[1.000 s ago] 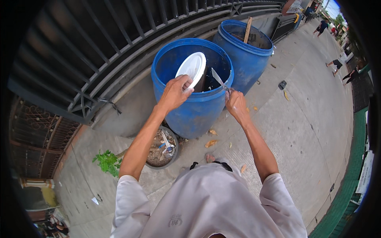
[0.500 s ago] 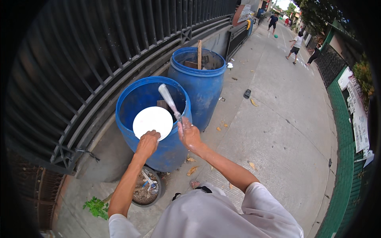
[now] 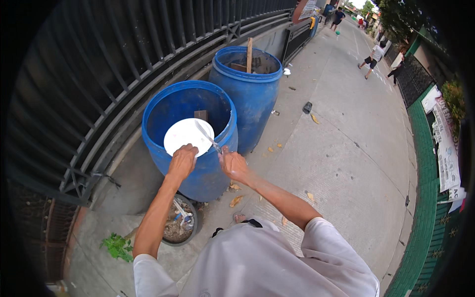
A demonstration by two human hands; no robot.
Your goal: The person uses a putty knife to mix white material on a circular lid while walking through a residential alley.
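Observation:
In my left hand (image 3: 183,161) I grip the near edge of a white round plate (image 3: 182,134), its flat face turned up over the near blue drum (image 3: 210,171). My right hand (image 3: 233,163) is closed round the handle of a long flat-bladed spatula (image 3: 208,136). The blade slants up and left, and its tip overlaps the plate's right part; whether it touches is hard to tell. Below the plate, the drum is open-topped, with a brown piece (image 3: 201,115) visible inside its far side.
A second blue drum (image 3: 252,106) holding a wooden stick (image 3: 249,54) stands just behind. Black railings (image 3: 99,74) run along the left. A pot of soil (image 3: 185,225) sits by my feet. A dark slipper (image 3: 307,107) lies on the road; several people (image 3: 373,58) are farther up it.
The spatula blade has tipped lower and leftward, from beside the plate to over it. Both hands sit slightly higher in view. People up the road have moved.

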